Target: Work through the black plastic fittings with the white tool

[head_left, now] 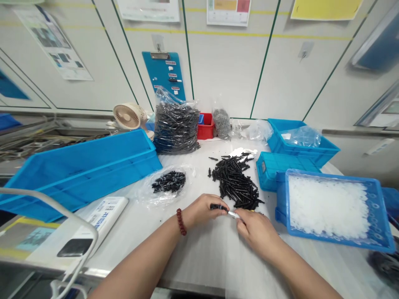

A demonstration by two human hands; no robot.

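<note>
L hand [204, 211] pinches a black part [219, 207], lower ctr of frame; R hand [257, 228] pinches a white pc [233, 214] by its end, contact unclear. Prob. best: keep both in line, grip close, use gentle, even force

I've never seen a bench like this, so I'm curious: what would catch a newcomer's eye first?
Probably the heap of black parts mid-table, just beyond the two hands: the left hand holds a dark part, the right hand a slim white piece. Next, the blue bin on the right, full of small white pieces. Behind, near the wall, stands a bulging clear bag of dark items.
</note>
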